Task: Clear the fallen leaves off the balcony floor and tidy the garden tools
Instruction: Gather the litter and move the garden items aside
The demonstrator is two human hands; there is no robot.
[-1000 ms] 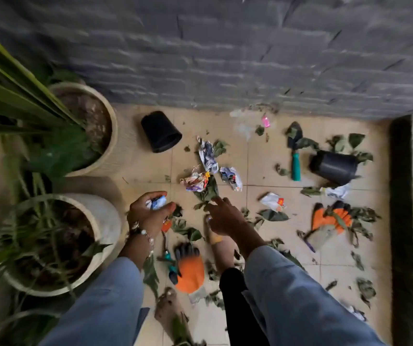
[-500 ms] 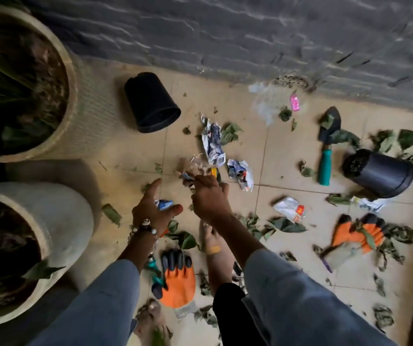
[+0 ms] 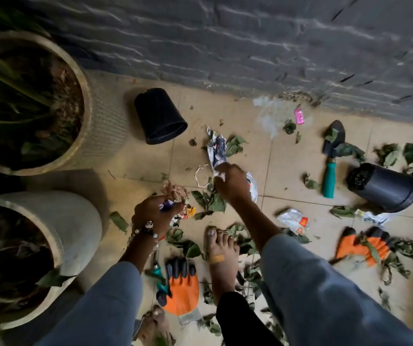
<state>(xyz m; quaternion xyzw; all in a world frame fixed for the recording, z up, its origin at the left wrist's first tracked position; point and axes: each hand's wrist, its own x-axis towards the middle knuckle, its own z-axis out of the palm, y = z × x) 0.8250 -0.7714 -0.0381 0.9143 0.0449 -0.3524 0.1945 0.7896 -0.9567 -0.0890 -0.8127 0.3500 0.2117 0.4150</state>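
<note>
we are looking down at a tiled balcony floor (image 3: pixel 135 156) below a dark brick wall. our left hand (image 3: pixel 154 213) is clenched round a wad of crumpled wrappers (image 3: pixel 174 192), papery and colourful, bunched above the thumb. our right hand (image 3: pixel 233 182) reaches forward and pinches the near end of a long crinkled foil wrapper (image 3: pixel 216 148) that lies on the tile. fallen leaves (image 3: pixel 213 202) lie scattered between the hands, round our bare foot (image 3: pixel 221 255), and thickly on the right. they look thin, curled and limp, so we judge them very light and easy to tear; gathering several in a loose fist should work better than picking at single edges.

the tools lie apart. a trowel (image 3: pixel 331 158) with a dark metal blade and a smooth teal handle rests on the right; we judge it stiff and best taken by the handle. one orange glove (image 3: pixel 183 288) with black fingertips lies flat by our foot, soft and floppy, with a small teal-handled tool just beside it. a second orange glove (image 3: pixel 361 247) lies under leaves on the right. two black plastic pots (image 3: pixel 159 116) lie tipped on their sides.
</note>
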